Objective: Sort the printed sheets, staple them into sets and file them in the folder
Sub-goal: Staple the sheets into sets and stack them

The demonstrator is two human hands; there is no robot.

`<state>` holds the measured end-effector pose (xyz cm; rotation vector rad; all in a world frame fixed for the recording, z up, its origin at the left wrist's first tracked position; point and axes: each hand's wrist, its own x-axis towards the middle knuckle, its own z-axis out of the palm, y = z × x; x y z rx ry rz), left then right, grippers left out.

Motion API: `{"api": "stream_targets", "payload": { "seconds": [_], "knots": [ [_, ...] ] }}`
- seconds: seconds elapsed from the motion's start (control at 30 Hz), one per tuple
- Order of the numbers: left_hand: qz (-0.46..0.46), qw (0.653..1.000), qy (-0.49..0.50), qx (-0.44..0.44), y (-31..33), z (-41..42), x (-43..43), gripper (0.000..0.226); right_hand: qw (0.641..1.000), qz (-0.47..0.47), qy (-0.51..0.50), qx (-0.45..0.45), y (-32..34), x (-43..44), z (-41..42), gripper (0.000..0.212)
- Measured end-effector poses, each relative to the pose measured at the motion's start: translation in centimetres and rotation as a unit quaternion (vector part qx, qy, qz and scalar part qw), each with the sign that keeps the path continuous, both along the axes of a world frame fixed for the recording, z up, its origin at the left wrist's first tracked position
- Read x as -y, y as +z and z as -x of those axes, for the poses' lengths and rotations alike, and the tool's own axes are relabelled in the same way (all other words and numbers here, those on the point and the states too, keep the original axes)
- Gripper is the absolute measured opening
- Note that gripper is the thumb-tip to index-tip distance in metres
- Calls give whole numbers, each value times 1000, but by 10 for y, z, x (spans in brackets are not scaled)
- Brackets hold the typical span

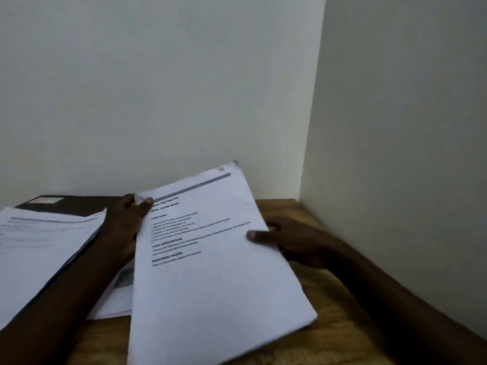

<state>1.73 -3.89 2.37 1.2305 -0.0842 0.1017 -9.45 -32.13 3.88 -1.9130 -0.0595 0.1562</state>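
A set of printed white sheets (210, 280) is held tilted above the wooden table, its top edge raised toward the wall. My left hand (126, 219) pinches its upper left corner between thumb and fingers. My right hand (287, 238) grips its right edge, thumb on the printed face. A dark folder (79, 204) lies at the back left with another stack of printed sheets (42, 246) lying on it. More paper (118, 293) lies flat under the held set. No stapler is visible.
The wooden table (329, 312) stands in a corner. One pale wall (158, 101) runs along its back edge and another wall (395, 127) along its right edge.
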Motion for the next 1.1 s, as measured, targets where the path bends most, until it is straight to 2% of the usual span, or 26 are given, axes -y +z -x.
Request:
{"api": "stream_targets", "payload": {
  "seconds": [0.07, 0.13, 0.23, 0.3, 0.4, 0.53, 0.6, 0.7, 0.73, 0.8, 0.87, 0.97, 1.1],
  "knots": [
    [47, 998, -25, -25, -1, 4, 6, 30, 999, -35, -32, -18, -10, 0, 15, 22],
    [53, 994, -81, -52, 5, 18, 17, 38, 995, -39, -95, 9, -7, 6, 22, 15],
    [-23, 983, -167, -70, 14, 44, 42, 34, 979, -53, -189, 51, 9, 30, 20, 9],
    [-80, 971, -213, -78, 19, 67, 67, 27, 967, -30, -237, 88, 21, 49, 18, 11],
    [-71, 961, -255, -82, 18, 79, 110, 24, 951, 59, -281, 116, 32, 68, 11, 30],
    [-120, 963, -238, -50, 11, 74, 158, 21, 899, 264, -323, 135, 28, 84, 2, 32],
    [-174, 954, -243, -14, 2, 69, 172, 34, 878, 328, -321, 134, 17, 91, 1, 37],
    [-270, 931, -237, 66, -15, 54, 177, 80, 847, 432, -285, 122, -9, 94, -3, 51],
    [-290, 925, -234, 77, -19, 50, 177, 83, 839, 456, -271, 124, -16, 94, -5, 57],
    [-267, 929, -244, 83, -23, 46, 176, 66, 837, 471, -250, 120, -26, 93, -10, 61],
    [-215, 940, -258, 59, -25, 39, 173, 57, 847, 454, -248, 122, -30, 95, -15, 55],
    [-171, 950, -262, 11, -30, 26, 174, 87, 857, 434, -249, 122, -36, 97, -19, 46],
    [-146, 959, -242, 13, -33, 26, 182, 84, 857, 429, -264, 113, -41, 96, -24, 44]
  ]
}}
